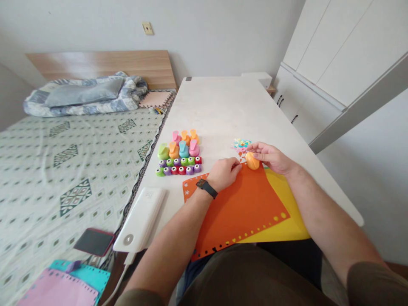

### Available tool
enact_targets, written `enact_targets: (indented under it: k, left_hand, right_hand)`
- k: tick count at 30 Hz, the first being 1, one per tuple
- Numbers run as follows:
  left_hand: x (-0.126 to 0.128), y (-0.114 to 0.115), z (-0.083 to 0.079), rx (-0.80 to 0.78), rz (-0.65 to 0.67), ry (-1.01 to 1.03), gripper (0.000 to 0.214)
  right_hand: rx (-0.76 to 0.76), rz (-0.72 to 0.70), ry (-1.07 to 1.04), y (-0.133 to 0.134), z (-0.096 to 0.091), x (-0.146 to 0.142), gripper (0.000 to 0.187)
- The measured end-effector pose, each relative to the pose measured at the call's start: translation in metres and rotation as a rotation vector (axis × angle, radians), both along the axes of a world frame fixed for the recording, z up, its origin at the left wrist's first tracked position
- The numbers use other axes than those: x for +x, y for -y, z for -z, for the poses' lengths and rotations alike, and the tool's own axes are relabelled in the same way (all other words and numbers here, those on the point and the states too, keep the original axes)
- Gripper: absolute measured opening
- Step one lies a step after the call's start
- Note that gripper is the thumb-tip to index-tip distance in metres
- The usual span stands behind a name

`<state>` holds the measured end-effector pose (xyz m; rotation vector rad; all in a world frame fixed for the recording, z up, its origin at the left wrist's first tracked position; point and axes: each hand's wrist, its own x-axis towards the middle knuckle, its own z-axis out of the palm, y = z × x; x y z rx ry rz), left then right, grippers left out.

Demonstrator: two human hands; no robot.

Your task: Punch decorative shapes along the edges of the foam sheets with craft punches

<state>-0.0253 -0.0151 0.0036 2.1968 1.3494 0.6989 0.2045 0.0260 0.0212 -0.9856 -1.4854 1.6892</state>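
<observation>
At the far right corner of the orange sheet [240, 206], the right hand [270, 157] is closed around an orange punch [253, 161], thumb against its near side and fingers curled over the far side. That grip seems chosen to keep the tool level with the paper's edge; whether the sheet is in its slot cannot be told. Along the same edge, the left hand [227, 172] rests with thumb and fingers drawn together, probably to steady the paper, though I cannot tell whether any is pinched between them.

Beneath lies a yellow sheet [295, 212], which explains why some holes near the body show yellow; others look dark where the orange one overhangs the desk [216, 110]. Just beyond the punch, paper cut-outs [242, 143] sit in a loose heap, perhaps gathered there to stay off the sheet. To the left, lever-topped punches [183, 149] and small round punches [174, 170] stand in rows, likely so each is easy to pick out. A white power bank [143, 216] lies nearer the body, its cable [123, 274] running off the side.
</observation>
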Motion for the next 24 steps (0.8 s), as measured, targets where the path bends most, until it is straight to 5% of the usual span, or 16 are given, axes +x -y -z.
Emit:
enact_targets:
  k: [24]
  left_hand:
    - [0.001,0.0021,-0.0018,0.001,0.004,-0.039,0.024]
  right_hand:
    - [-0.015,-0.007,0.042,0.004,0.0001,-0.0047,0.039]
